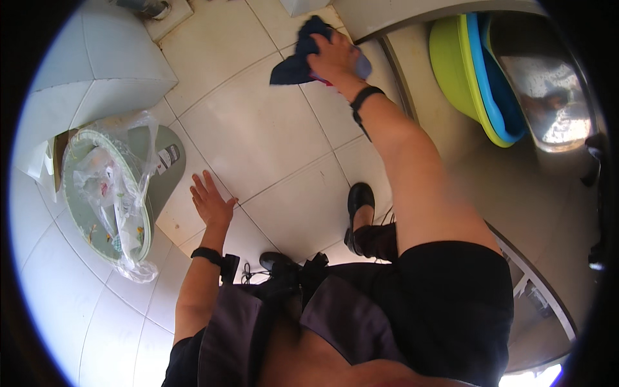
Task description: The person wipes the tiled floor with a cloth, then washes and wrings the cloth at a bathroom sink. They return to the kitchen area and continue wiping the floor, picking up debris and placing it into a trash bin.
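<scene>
A dark blue cloth (292,67) lies bunched under my right hand (334,57) on the tiled floor (261,126). My fingers press and grip the cloth, and a paler blue part with a bit of red shows at its edges. The arm reaches far forward, close to the base of a cabinet on the right. My left hand (212,200) holds nothing; its fingers are spread above or on the floor tiles, and I cannot tell whether it touches them. It is nearest to the pale green trash bin on the left.
A trash bin (167,181) lined with a clear plastic bag stands by the left tiled wall (63,242). Green and blue plastic basins (449,72) and a shiny metal basin (556,96) stand at right. My black shoes (361,197) are below. A pipe (150,7) shows at the far left.
</scene>
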The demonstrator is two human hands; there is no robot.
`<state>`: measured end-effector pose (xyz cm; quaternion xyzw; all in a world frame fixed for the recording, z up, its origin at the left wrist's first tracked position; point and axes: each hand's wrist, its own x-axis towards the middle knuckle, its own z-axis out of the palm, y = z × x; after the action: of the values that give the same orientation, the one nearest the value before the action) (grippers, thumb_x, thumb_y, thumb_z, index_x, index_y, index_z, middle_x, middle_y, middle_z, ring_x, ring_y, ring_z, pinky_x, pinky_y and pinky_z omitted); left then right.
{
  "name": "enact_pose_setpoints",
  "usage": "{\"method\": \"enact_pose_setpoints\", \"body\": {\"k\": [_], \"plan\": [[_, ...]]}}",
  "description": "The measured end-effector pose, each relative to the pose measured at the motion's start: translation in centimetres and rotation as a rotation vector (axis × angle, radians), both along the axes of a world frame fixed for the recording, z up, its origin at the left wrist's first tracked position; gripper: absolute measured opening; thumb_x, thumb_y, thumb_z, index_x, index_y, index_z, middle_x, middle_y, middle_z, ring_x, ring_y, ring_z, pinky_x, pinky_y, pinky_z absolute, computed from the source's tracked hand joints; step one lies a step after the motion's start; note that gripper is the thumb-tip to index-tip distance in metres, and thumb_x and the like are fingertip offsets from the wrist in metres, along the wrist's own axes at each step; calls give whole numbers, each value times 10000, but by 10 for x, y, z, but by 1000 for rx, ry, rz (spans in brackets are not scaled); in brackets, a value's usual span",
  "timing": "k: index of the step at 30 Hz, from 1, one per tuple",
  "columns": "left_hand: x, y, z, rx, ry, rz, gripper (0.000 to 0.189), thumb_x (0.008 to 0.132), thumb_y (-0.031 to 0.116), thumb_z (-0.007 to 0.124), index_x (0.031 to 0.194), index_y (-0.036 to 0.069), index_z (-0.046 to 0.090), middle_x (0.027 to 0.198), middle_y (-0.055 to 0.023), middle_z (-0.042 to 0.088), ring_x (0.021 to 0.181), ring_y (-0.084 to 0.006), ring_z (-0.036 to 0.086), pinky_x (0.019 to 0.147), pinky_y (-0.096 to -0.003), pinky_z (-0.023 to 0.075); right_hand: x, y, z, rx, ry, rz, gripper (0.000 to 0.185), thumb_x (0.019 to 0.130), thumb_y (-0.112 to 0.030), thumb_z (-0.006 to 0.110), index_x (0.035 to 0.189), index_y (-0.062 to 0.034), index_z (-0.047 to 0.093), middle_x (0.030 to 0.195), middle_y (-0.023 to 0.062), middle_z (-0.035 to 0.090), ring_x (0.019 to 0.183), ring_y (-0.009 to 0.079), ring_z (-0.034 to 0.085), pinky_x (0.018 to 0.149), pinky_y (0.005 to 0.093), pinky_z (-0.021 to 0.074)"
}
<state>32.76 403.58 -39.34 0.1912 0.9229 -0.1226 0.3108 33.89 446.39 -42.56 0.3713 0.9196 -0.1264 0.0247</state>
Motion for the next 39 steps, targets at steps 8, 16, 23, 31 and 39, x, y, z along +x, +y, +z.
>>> {"method": "enact_pose_setpoints", "body": {"k": [8,16,23,31,39], "plan": [[1,2,2,3,-39,62,1160,689,368,851,1543,114,109,1588,-197,109,1412,-461,216,1156,-471,268,89,-35,-9,55,-76,-609,689,769,-427,597,1428,-379,401,1531,103,278,1392,360,219,1000,655,280],[-1,2,-3,-41,-29,31,1163,672,456,837,1543,117,145,1586,-202,133,1430,-456,182,1160,-491,242,-46,-144,-8,-114,146,736,595,700,-370,708,1279,-373,565,1468,60,375,1363,338,289,1048,612,247],[0,-5,-2,89,-20,112,1181,621,356,892,1533,135,175,1580,-196,135,1421,-454,204,1152,-490,262,-157,-133,-24,89,138,241,524,824,-400,590,1341,-345,522,1479,80,369,1369,361,291,1006,650,287],[0,-2,-6,10,-20,72,1196,634,430,862,1542,123,147,1585,-191,145,1433,-459,170,1154,-491,255,-122,-235,-3,-202,71,852,528,725,-309,672,1247,-341,597,1470,38,391,1405,319,248,1043,682,207],[0,-3,-2,44,12,43,1179,653,441,855,1542,123,149,1588,-186,142,1427,-450,190,1164,-484,231,-15,-186,5,-422,121,1182,481,633,-244,723,1109,-293,671,1405,38,448,1386,318,302,1029,652,255]]}}
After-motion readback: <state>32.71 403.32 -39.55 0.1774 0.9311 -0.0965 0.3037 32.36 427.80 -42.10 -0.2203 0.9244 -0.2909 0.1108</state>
